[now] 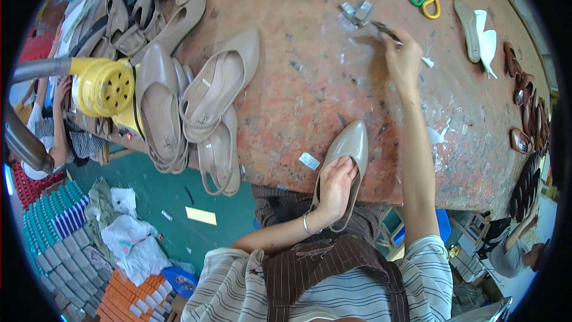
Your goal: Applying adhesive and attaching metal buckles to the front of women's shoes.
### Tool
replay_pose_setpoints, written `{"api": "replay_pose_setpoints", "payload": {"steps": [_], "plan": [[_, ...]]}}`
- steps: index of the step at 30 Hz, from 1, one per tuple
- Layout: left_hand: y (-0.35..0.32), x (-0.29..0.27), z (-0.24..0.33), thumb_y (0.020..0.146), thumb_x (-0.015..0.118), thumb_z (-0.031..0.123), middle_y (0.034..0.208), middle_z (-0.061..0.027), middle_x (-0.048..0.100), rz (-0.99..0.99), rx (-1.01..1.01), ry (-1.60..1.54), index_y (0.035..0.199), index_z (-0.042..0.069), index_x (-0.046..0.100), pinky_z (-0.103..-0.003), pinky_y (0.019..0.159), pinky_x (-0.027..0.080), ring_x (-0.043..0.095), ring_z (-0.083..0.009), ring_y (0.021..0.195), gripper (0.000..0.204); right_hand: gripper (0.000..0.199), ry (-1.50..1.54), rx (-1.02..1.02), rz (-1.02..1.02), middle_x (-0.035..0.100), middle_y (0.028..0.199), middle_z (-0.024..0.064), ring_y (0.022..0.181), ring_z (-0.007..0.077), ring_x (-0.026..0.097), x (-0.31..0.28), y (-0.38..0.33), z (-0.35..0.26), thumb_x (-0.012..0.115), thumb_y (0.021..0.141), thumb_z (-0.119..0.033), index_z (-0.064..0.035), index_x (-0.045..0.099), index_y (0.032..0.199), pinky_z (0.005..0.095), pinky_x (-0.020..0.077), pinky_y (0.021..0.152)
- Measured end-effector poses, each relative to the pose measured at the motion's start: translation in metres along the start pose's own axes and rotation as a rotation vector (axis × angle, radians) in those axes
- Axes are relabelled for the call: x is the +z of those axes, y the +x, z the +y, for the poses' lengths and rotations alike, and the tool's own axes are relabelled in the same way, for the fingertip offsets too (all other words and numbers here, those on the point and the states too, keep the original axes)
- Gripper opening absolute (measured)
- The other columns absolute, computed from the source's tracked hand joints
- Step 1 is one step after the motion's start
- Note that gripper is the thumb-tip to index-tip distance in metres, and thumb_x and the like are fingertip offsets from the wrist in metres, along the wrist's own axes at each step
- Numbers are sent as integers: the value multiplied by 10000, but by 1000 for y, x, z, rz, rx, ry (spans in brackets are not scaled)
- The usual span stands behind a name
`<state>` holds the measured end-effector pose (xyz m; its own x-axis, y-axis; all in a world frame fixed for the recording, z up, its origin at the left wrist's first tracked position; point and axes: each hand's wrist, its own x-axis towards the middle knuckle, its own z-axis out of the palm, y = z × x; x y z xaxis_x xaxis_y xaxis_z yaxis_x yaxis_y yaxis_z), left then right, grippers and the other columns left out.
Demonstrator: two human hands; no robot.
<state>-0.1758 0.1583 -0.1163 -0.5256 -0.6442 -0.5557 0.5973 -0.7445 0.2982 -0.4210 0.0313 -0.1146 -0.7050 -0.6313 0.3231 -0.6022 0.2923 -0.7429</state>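
Note:
My left hand [337, 186] reaches into the opening of a shiny beige slingback shoe [348, 143] with a pointed toe, its fingers inside the shoe. The shoe sits at the near table edge, toe pointing away from me. Farther off to the right, my right hand [403, 59] is closed on a thin dark tool [387, 30] of a kind I cannot make out. The tool's far end lies close to small grey metal blocks [360, 13] on the table. A small white tip [428, 62] shows beside the hand; whether it belongs to the tool is unclear.
More beige shoes [221, 77] crowd the table's left side, beside a yellow machine [107, 86]. Green-and-yellow-handled snips [424, 0] and pale insoles [471, 30] lie far right. Brown shoes [522, 89] line the right edge. A white label [309, 161] rests near the shoe. Other people work at both sides.

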Motion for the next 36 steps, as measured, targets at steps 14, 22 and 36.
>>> {"api": "replay_pose_setpoints", "payload": {"steps": [14, 22, 36], "plan": [[1, 2, 7, 941, 515, 115, 1006, -78, 592, -23, -4, -62, 942, 5, 572, -324, 957, 422, 559, -168, 1007, 124, 332, -213, -148, -177, 593, 953, 111, 858, 269, 558, -62, -129, -16, 676, 714, 16, -9, 655, 1045, 358, 460, 736], [-1, 8, 7, 935, 500, 118, 971, -71, 574, 33, -9, 11, 912, 18, 545, -357, 973, 419, 553, -186, 1002, 112, 364, 66, 322, -224, 595, 887, 68, 726, 143, 548, -83, -134, -28, 743, 692, -3, -13, 670, 1049, 275, 458, 629], [2, 16, 11, 956, 430, 202, 1185, -125, 531, -2, -17, 95, 1185, -26, 459, -376, 1032, 364, 483, -219, 1151, 325, 379, 190, 152, -416, 594, 866, 70, 778, 191, 574, -85, -165, -63, 766, 640, -30, -78, 702, 1011, 299, 481, 668]]}}
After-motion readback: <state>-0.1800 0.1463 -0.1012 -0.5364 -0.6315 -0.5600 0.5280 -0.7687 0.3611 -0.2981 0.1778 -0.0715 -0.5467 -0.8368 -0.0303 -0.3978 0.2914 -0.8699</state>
